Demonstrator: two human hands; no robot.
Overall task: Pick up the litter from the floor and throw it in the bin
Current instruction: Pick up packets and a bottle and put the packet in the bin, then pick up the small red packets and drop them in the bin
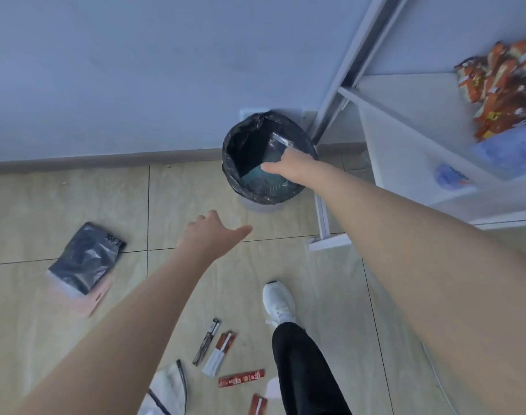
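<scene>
A round bin lined with a black bag stands against the wall. My right hand reaches over its rim, shut on a dark teal flat packet that sits partly inside the opening. My left hand hovers open above the floor, in front of the bin, holding nothing. On the tiles near my feet lie several small wrappers: a red sachet, a red-and-white one, a dark one. A black plastic packet lies to the left.
A white shelf unit with orange snack packs stands right of the bin, its foot on the floor. My white shoe and black trouser leg are below the bin. A white-grey item lies at the bottom edge.
</scene>
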